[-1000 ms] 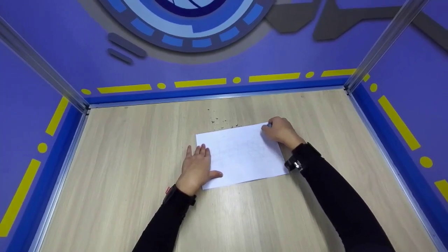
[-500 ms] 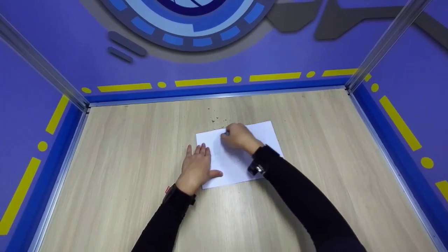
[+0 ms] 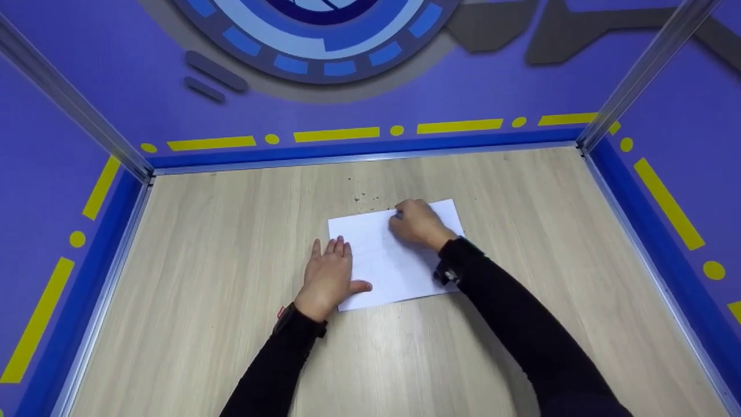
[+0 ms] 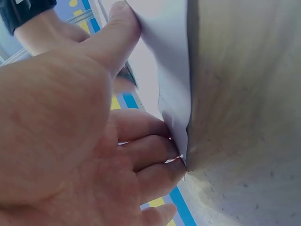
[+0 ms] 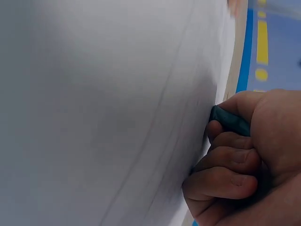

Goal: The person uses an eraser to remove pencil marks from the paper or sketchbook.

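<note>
At the far left, a violet-blue wall panel with yellow dashes (image 3: 40, 145) is seen beside the pale wood-grain tabletop (image 3: 191, 260). The left hand (image 3: 328, 278), below a black fabric sleeve (image 3: 269, 362), is laid at the left edge of a rectangular white sheet of paper (image 3: 399, 266); its fingers are extended and its thumb is spread out over the sheet. No change in this hold is seen from half a second ago. The sheet is kept flat on the tabletop, slightly slanted, and faint grey lines (image 5: 162, 99) are shown on it in the right wrist view. Small dark crumbs (image 3: 356, 199) are scattered just beyond its far edge. Near that edge, the right hand (image 3: 418, 223) has been shifted rightward from its position half a second ago, though it was placed at the far right corner a second ago. A small dark-teal piece (image 5: 230, 121) is pinched between its thumb and forefinger, with the other fingers curled in.
</note>
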Tool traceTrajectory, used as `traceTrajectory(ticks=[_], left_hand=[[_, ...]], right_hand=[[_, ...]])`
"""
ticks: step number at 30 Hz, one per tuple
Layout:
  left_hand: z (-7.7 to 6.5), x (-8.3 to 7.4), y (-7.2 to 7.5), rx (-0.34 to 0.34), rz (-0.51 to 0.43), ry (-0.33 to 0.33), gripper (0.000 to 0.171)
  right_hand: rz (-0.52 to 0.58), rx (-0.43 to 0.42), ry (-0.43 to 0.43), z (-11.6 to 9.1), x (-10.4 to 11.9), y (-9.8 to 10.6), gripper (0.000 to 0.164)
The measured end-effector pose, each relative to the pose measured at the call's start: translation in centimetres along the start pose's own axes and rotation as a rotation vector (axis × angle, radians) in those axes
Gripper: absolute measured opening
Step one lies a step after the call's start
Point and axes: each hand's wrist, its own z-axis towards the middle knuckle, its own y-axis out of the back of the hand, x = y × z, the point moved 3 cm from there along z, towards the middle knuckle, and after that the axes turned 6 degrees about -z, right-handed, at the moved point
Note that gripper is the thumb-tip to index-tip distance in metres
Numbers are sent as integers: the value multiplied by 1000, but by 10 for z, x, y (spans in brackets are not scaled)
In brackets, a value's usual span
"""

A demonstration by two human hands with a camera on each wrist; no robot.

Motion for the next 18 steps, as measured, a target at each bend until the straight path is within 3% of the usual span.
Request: traceTrajectory(ticks=[5, 9, 13, 18], left_hand=[[0, 0, 0, 26, -10, 4, 115], [-1, 0, 0, 21, -9, -12, 115], [-1, 0, -1, 16, -6, -13, 115], [-1, 0, -2, 7, -13, -14, 114]], right_hand=[[38, -27, -80, -16, -62, 31, 41], [0, -81, -130, -26, -99, 47, 29], [-14, -77, -153, -28, -110, 52, 27], [-20, -79, -186, -29, -103, 51, 28]])
